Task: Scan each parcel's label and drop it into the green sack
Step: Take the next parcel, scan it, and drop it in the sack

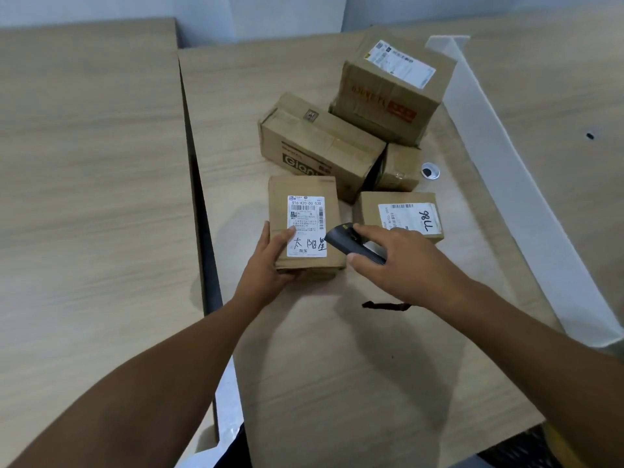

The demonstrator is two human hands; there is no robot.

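My left hand (266,263) grips the near-left corner of a small cardboard parcel (304,187) with a white label (306,217) facing up, thumb resting on the label's edge. My right hand (401,261) holds a black handheld scanner (351,243), its head pointing at that label from the right. A second small parcel (398,214) with a label marked in pen lies just behind my right hand. Farther back lie a long box (320,143), a large labelled box (391,92) and a small box (398,168). No green sack is in view.
The parcels rest on a wooden desk (337,349). Another desk (91,180) adjoins on the left across a narrow gap. A white divider panel (526,184) runs along the right side. A round cable grommet (430,171) sits near the small box.
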